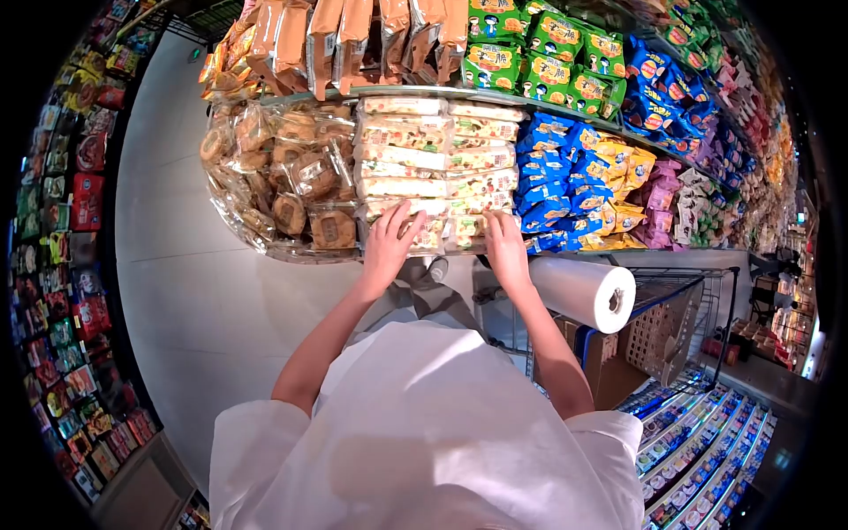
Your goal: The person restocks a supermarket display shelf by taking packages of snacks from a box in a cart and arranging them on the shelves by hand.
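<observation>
White wrapped snack bars (402,158) with a printed pattern lie in two stacked columns at the front of the display. My left hand (389,243) rests with spread fingers on the front end of the left column. At the front of the right column, the extended fingers of my right hand (505,252) touch another patterned packet (466,231). Neither hand is visibly wrapped round a packet. The undersides of the packets are hidden.
Clear bags of round brown biscuits (290,212) sit left of the bars. Blue packets (543,181) and yellow packets (623,181) are to the right. Below the shelf edge are a roll of plastic bags (574,291) and a wire cart (680,278) with a cardboard box (611,380).
</observation>
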`<control>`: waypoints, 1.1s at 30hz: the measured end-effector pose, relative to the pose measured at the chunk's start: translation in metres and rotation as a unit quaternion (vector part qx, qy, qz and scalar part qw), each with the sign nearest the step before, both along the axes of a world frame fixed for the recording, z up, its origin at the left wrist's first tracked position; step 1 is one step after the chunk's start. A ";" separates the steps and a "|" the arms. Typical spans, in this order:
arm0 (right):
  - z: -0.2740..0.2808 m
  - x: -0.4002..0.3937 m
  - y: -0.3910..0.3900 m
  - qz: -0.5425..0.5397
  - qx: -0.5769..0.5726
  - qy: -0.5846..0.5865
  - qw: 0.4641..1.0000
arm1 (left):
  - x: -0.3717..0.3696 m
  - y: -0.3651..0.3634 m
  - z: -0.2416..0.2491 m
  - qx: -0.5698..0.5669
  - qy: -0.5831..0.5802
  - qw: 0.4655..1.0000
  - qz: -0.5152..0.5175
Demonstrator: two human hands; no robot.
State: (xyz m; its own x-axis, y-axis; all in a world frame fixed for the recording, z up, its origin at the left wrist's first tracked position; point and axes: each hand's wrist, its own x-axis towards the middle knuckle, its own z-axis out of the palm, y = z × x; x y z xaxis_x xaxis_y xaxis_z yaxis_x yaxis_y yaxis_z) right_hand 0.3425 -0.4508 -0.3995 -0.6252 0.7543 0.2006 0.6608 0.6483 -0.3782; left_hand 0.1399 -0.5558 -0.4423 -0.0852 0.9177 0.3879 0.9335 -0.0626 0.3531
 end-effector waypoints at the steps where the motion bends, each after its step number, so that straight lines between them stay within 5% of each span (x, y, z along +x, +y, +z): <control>1: 0.007 -0.001 0.001 0.022 0.009 -0.055 0.998 | 0.000 0.001 -0.001 0.003 -0.008 1.000 0.008; 5: -0.008 -0.004 0.011 0.063 0.094 -0.108 0.988 | -0.005 0.019 0.015 0.035 0.095 0.995 0.004; 7: -0.008 -0.006 0.016 0.090 0.085 -0.154 0.980 | -0.007 0.030 0.018 -0.035 0.090 0.994 0.060; 12: 0.054 -0.016 0.011 0.082 0.019 -0.259 0.962 | -0.010 0.033 0.005 0.006 0.115 0.990 0.087; 14: 0.077 -0.020 0.011 0.008 0.003 -0.172 0.985 | -0.009 0.032 0.004 -0.007 0.082 0.991 0.109; 17: 0.100 -0.060 0.034 0.039 0.093 -0.031 0.994 | -0.008 0.032 0.002 0.001 0.088 0.990 0.111; 24: 0.048 -0.179 0.087 0.090 0.256 -0.009 0.962 | -0.009 0.031 0.004 -0.008 0.127 0.985 0.119; 33: 0.043 -0.166 0.095 0.099 0.101 0.096 0.985 | -0.008 0.028 0.005 0.000 0.077 0.991 0.108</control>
